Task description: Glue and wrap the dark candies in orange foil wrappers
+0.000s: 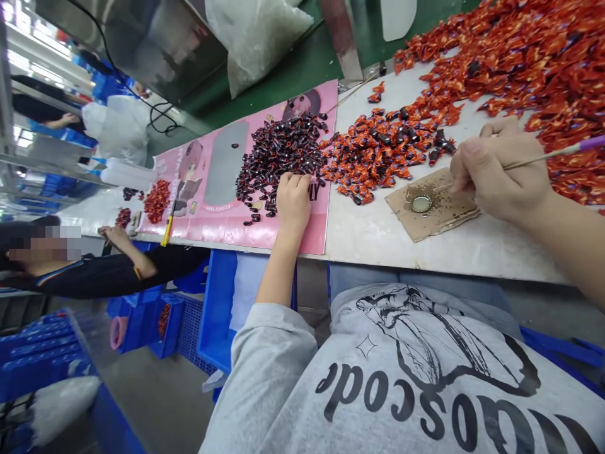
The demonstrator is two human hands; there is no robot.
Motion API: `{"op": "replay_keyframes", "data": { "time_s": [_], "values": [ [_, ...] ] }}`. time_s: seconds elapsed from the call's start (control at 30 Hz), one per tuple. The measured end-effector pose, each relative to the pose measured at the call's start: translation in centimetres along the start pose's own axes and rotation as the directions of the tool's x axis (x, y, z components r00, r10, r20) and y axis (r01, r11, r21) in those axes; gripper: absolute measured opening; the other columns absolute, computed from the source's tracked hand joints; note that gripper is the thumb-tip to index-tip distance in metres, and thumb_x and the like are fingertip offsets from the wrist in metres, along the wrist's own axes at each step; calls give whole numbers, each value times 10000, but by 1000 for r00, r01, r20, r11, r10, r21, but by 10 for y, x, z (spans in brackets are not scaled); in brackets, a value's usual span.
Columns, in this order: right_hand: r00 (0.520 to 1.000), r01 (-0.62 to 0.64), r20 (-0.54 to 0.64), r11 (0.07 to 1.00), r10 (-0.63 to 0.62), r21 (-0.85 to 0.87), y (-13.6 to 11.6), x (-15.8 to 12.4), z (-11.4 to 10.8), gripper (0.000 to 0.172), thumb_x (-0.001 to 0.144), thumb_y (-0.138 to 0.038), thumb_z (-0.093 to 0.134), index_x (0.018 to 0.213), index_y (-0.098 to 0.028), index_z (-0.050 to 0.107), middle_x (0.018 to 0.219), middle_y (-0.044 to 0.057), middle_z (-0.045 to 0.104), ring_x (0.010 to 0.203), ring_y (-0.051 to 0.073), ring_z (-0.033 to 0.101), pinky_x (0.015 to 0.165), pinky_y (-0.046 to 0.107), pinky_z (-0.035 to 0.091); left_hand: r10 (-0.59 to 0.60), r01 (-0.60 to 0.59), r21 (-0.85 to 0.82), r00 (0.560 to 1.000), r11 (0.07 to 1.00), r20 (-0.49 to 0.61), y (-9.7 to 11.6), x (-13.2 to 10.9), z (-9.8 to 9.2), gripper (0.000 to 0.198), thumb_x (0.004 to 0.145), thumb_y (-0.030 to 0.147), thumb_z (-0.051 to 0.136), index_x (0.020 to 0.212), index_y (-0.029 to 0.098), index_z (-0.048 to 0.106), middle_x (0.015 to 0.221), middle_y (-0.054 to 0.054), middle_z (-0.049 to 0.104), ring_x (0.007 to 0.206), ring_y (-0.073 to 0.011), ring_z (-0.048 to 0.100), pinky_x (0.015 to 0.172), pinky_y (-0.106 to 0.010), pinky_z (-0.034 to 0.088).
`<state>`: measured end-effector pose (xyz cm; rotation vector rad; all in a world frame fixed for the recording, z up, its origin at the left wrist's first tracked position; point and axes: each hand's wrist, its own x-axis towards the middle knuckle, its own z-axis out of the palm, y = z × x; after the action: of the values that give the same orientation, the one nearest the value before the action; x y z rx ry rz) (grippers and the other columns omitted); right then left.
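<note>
My left hand (293,200) reaches into the near edge of a pile of small black parts with red-orange marks (278,148). Its fingers are bent and close together; the fingertips are hidden, so what they pinch cannot be made out. My right hand (503,170) is closed around a thin paintbrush-like stick (543,157) with a purple section; its tip is hidden. Below that hand lies a stained piece of cardboard (449,217), bearing a small round metal cap (421,203) with pale contents. Orange-and-black pieces (378,148) are heaped between my hands.
A pink printed mat (227,217) lies under the black parts. Many orange pieces (501,57) spread over the right of the white table (368,243). A yellow cutter (167,231) rests by the front edge. Another person's arm (125,249) is at left. Blue bins (217,315) stand below.
</note>
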<state>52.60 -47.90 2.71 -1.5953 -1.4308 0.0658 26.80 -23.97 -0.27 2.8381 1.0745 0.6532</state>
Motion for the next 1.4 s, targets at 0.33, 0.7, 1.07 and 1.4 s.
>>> {"op": "replay_keyframes", "data": {
  "time_s": [0.33,0.7,1.07,1.4],
  "values": [
    [959,113,267,992,-93,-61,7,-4,17,848,1020,-636,41,548,-142,543,535,-10,586,524,60,407,914,444,397,-316,165,-982,940,87,130,130,-64,-5,206,775,396,825,941,281,784,865,16,737,789,-99,703,731,-216,574],
    [976,37,220,985,1,-167,3,-5,19,812,1014,-672,90,509,-190,506,495,26,542,504,110,353,901,467,385,-166,452,-808,825,-378,540,170,-73,13,360,639,375,923,947,253,784,973,0,776,950,-161,743,917,-309,577],
    [972,-168,-76,885,222,434,-24,-3,16,765,896,-823,307,457,-231,511,384,1,384,375,118,387,473,341,330,-197,356,-813,852,-461,485,180,-73,15,289,604,343,942,857,310,805,854,50,780,810,-114,763,732,-199,582],
    [959,-176,-55,740,277,650,-34,-5,18,774,816,-883,408,419,-231,536,362,-4,360,352,104,358,436,342,285,-328,340,-867,825,-363,460,188,-74,16,317,562,396,950,806,275,788,819,38,782,763,-110,745,718,-215,595]
  ]
}}
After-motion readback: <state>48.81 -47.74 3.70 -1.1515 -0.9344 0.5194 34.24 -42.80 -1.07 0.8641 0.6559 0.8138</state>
